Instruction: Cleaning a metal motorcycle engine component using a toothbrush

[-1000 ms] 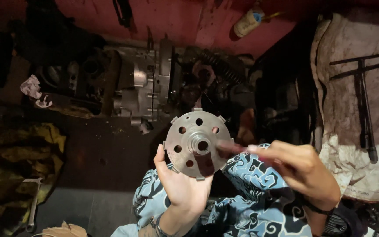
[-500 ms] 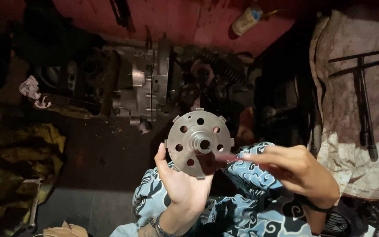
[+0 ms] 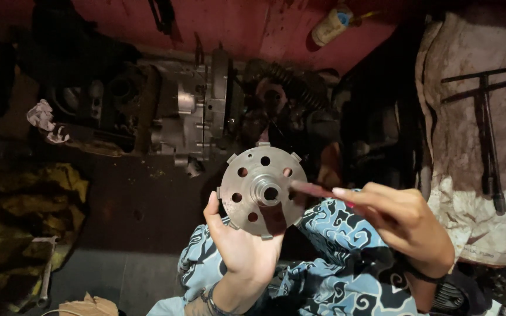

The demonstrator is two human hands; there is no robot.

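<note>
Near you, in the middle, your left hand (image 3: pixel 244 248) is closed around the round grey metal disc with holes (image 3: pixel 262 190), held upright. Your right hand (image 3: pixel 402 225) pinches a thin red stick (image 3: pixel 317 190), its tip touching the disc's middle. The grey metal engine block (image 3: pixel 191 117) lies farther away.

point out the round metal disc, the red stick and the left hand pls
round metal disc (image 3: pixel 247 184), head view, on its flat face left of the hub.
red stick (image 3: pixel 311 189), head view, mid-shaft.
left hand (image 3: pixel 242 248), head view, on the palm.
</note>
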